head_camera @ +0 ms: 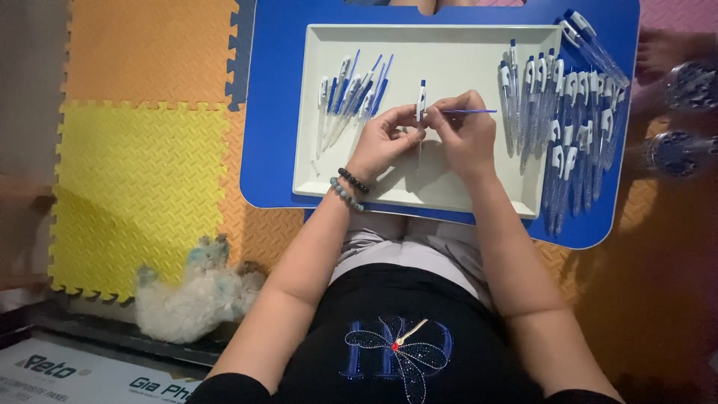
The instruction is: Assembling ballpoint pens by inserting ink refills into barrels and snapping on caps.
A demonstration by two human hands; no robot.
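Note:
My left hand [385,138] holds a white pen barrel with a blue tip [421,101] upright over the white tray [434,45]. My right hand [465,127] pinches a thin blue ink refill [473,111] that points to the right, close beside the barrel. Both hands meet above the middle of the tray. Two bead bracelets [348,187] sit on my left wrist.
The tray lies on a blue lap table [273,112]. A heap of blue-and-white pen parts [351,93] is in the tray's left part. Several assembled pens [568,112] lie along its right side. Foam mats [138,172] cover the floor; a fluffy toy [194,292] lies at lower left.

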